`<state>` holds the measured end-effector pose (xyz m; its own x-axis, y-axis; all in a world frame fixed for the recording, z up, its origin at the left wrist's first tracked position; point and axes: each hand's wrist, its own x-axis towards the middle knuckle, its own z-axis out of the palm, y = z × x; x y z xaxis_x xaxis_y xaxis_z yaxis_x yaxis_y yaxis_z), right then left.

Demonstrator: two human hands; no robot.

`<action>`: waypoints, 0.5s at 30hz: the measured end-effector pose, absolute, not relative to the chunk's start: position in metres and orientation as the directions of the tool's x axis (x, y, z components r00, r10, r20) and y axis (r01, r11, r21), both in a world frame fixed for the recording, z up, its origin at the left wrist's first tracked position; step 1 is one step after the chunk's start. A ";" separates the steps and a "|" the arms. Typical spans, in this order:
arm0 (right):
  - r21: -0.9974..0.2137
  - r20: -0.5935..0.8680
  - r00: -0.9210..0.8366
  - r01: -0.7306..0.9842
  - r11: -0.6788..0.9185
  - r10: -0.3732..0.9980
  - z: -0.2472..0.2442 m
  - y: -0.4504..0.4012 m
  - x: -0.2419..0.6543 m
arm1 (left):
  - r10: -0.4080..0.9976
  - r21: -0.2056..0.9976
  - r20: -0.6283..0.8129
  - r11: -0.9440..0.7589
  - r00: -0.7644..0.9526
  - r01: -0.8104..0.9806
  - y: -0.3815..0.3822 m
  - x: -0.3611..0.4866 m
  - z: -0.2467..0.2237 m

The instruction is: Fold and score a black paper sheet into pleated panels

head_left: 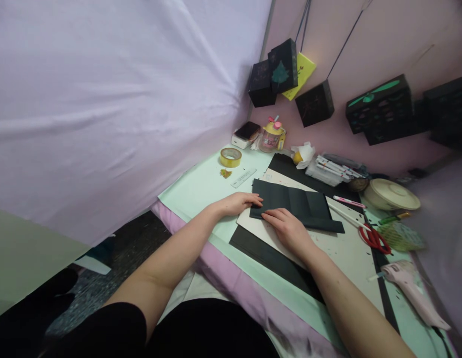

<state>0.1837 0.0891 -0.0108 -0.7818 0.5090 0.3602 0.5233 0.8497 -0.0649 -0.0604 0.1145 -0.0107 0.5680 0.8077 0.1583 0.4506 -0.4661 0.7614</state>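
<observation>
A sheet of black paper (300, 204) with several crease lines lies on a white board (346, 263), its right end bent into a narrow flap. My left hand (240, 203) is closed at the paper's left end, fingertips on its surface near the front corner. Close beside it, my right hand (285, 226) has its fingers together and curled on the near edge of the same paper. Both thumbs are mostly hidden. More black sheets (268, 253) stick out from under the board. To the right of the paper lie red-handled scissors (376, 238) and a pink pen (349, 201).
A yellow tape roll (230, 157), a dried leaf (225, 173) and a clear ruler (244, 178) lie at left. A pink glue gun (415, 293) is at right. Behind stand a drinking bottle (271, 136), a case of markers (333, 170) and a lidded bowl (393, 194). Black boxes (315, 103) hang above.
</observation>
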 end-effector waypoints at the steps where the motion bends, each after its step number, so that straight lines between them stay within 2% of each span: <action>1: -0.067 0.359 -0.781 0.525 0.849 0.511 -0.011 0.089 0.184 | 0.811 0.764 0.155 -0.461 0.565 0.452 0.114 -0.060 -0.010; 15: -0.063 0.348 -0.787 0.523 0.850 0.510 -0.011 0.089 0.185 | 0.813 0.769 0.162 -0.459 0.559 0.445 0.116 -0.061 -0.011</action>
